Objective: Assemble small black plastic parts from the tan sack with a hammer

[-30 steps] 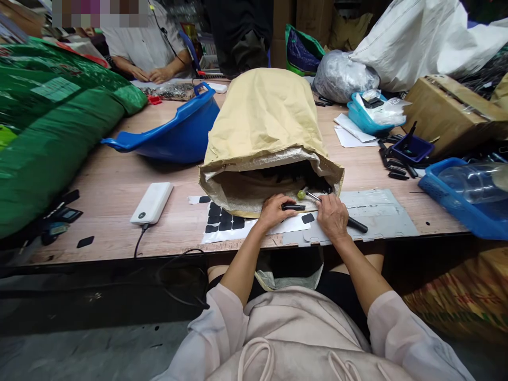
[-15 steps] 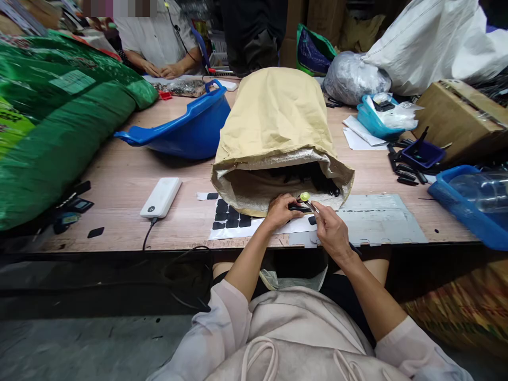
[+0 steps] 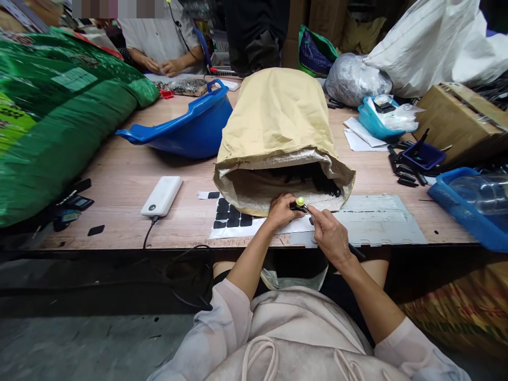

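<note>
Head view: left hand (image 3: pixel 281 210) pinches a small black piece (image 3: pixel 297 208) at the mouth of a tan sack (image 3: pixel 281 116); right hand (image 3: pixel 331 235) closed round a hammer (image 3: pixel 300 201), yellow-green head at the piece, contact unclear. Both hands near the table's (image 3: pixel 190 230) front edge, sack mouth close ahead. Wood grain shows between white power bank (image 3: pixel 162 196) and sheet of black pads (image 3: pixel 232 217); grey board (image 3: pixel 384 219) spreads rightward. Green bag (image 3: pixel 71 127) carries pale label (image 3: pixel 74 79), illegible; red lettering on printed sack (image 3: pixel 468 317), lower right, also unreadable.
</note>
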The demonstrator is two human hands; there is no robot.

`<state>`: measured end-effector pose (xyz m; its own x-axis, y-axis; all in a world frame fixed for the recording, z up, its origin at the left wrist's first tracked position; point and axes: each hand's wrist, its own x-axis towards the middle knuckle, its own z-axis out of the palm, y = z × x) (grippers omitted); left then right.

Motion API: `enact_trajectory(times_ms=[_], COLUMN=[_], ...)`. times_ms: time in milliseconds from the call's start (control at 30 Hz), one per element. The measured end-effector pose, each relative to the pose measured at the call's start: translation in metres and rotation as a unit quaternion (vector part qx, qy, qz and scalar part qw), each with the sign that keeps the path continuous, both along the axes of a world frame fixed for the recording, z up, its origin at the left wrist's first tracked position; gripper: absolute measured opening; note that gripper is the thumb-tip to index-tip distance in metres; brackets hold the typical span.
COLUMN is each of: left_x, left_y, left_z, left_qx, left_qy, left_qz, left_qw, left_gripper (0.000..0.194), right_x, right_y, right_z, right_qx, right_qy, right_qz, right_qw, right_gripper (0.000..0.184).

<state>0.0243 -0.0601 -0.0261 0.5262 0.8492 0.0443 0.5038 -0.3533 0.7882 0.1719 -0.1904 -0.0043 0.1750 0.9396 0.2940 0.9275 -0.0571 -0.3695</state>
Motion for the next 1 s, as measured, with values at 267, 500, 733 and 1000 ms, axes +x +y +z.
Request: enact_trajectory(times_ms=[267, 500, 733, 1000], left_x=[0.001, 0.001, -0.002, -0.006], left_y=[0.000, 0.000, 0.002, 0.000], left_z=[-0.002, -0.001, -0.004, -0.002], left_qx=[-0.005, 0.002, 0.019, 0.038], left_qy=[-0.007, -0.010, 0.013, 0.025], left_qz=[0.010, 0.000, -0.012, -0.038], left_qw=[1.000, 1.000, 1.000, 0.998], left_gripper=[0.021, 0.022, 0.017, 0.015], right_x=[0.010, 0.024, 0.056, 0.055], right_y=[-0.007, 0.008, 0.042, 0.042], right_z=[0.001, 0.002, -0.022, -0.035], right_qx=[0.019, 0.058, 0.037, 0.051], right_qy=[0.002, -0.017, -0.117, -0.132], right_qz=[-0.018, -0.040, -0.037, -0.031], right_qw=[1.000, 0.997, 0.992, 0.989], right_gripper=[0.040, 0.038, 0.031, 0.030])
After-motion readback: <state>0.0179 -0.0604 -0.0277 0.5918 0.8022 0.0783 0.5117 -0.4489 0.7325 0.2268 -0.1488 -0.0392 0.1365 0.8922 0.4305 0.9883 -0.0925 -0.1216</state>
